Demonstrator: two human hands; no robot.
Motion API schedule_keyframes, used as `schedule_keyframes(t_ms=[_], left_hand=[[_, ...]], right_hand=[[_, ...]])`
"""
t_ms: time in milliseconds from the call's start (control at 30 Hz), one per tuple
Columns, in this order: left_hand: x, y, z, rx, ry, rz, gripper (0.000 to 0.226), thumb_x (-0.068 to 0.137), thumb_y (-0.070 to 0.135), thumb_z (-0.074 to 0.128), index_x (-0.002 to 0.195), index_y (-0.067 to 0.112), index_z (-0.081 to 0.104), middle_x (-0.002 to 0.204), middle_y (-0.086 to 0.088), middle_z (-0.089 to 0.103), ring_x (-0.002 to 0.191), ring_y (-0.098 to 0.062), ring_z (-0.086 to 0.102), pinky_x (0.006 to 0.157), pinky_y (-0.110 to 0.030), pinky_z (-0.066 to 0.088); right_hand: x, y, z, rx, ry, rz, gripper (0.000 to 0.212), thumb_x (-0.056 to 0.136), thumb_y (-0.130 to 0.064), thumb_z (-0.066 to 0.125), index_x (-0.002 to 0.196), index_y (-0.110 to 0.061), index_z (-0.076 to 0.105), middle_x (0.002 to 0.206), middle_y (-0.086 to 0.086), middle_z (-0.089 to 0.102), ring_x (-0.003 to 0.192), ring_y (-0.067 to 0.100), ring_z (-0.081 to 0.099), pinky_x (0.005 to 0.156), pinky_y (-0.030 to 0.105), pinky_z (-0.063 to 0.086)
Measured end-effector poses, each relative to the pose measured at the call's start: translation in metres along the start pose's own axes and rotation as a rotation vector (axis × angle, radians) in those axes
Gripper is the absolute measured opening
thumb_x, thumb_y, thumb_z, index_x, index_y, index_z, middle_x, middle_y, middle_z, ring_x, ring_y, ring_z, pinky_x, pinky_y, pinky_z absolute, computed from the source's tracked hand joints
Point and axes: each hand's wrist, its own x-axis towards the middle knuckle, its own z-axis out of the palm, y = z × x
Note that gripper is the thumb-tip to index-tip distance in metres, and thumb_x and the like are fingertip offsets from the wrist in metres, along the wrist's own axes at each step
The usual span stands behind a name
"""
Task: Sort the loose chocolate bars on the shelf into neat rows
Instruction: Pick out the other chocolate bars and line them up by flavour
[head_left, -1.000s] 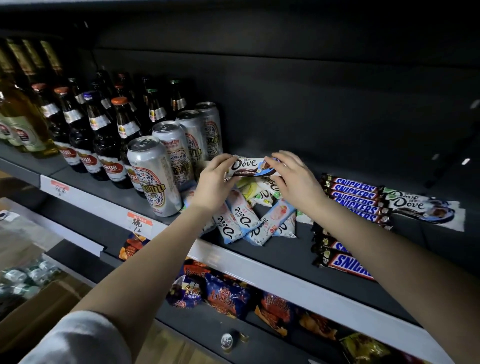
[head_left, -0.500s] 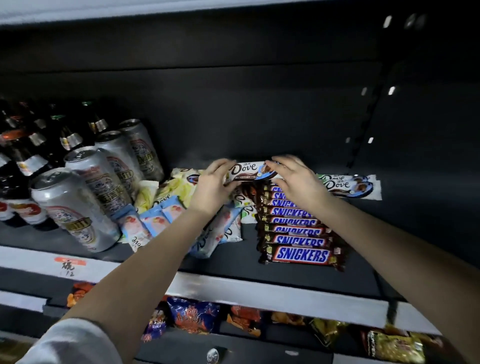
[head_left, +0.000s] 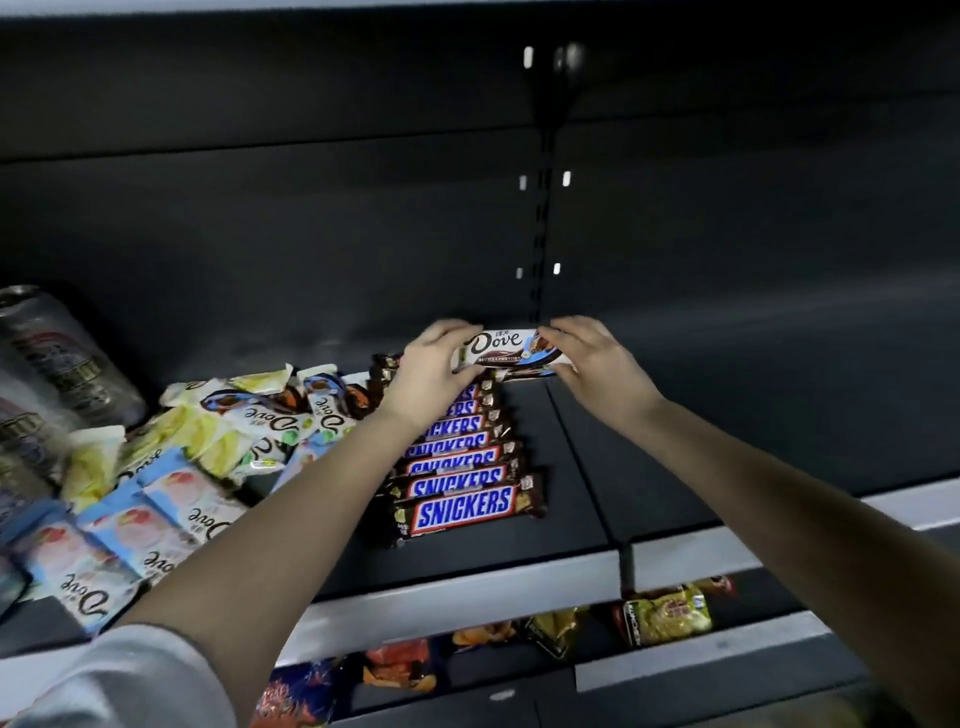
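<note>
A white and brown Dove bar (head_left: 501, 347) is held level at the back of the dark shelf (head_left: 582, 499), just beyond the far end of the Snickers row. My left hand (head_left: 434, 371) grips its left end and my right hand (head_left: 592, 358) grips its right end. Under the bar lies another Dove bar, mostly hidden. A neat row of several Snickers bars (head_left: 465, 470) runs from the shelf front toward the back. Left of them, loose Dove bars (head_left: 171, 483) in yellow, blue and pink wrappers lie in a jumbled heap.
Beer cans (head_left: 57, 358) stand at the far left of the shelf. A vertical slotted post (head_left: 540, 218) splits the back wall. The shelf's pale front rail (head_left: 467, 592) runs below. Snack bags (head_left: 660, 616) fill the lower shelf.
Both hands have carried the Dove bar to the right, past the loose heap and over the back of the Snickers row. My view has swung right too, so the bottles are out of sight.
</note>
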Motion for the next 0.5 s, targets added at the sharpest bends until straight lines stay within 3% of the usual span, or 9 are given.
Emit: schedule_keyframes(t_ms=[233, 333, 500], left_hand=[[0.009, 0.023, 0.031, -0.02, -0.193, 0.031, 0.042, 0.083, 0.009, 0.067, 0.124, 0.013, 0.059, 0.124, -0.002, 0.055, 0.115, -0.013, 0.051, 0.101, -0.013, 0.031], [0.009, 0.025, 0.038, 0.039, -0.269, 0.041, 0.04, 0.086, 0.013, 0.064, 0.125, 0.017, 0.059, 0.128, -0.001, 0.054, 0.121, -0.014, 0.048, 0.105, -0.016, 0.028], [0.005, 0.023, 0.039, 0.067, -0.257, 0.038, 0.031, 0.091, 0.012, 0.054, 0.121, 0.012, 0.062, 0.126, -0.003, 0.057, 0.115, -0.016, 0.052, 0.096, -0.012, 0.029]], right_hand=[[-0.031, 0.026, -0.011, -0.002, -0.009, 0.115, 0.044, 0.088, -0.001, 0.052, 0.131, -0.009, 0.049, 0.135, 0.007, 0.046, 0.13, 0.019, 0.034, 0.103, 0.027, 0.034], [-0.038, 0.034, -0.007, 0.004, -0.062, 0.141, 0.043, 0.088, -0.002, 0.053, 0.131, -0.009, 0.05, 0.134, 0.007, 0.048, 0.129, 0.02, 0.036, 0.102, 0.031, 0.036], [-0.04, 0.037, 0.003, 0.042, -0.103, 0.138, 0.043, 0.087, -0.004, 0.058, 0.129, -0.008, 0.051, 0.132, 0.008, 0.05, 0.125, 0.022, 0.039, 0.102, 0.037, 0.04]])
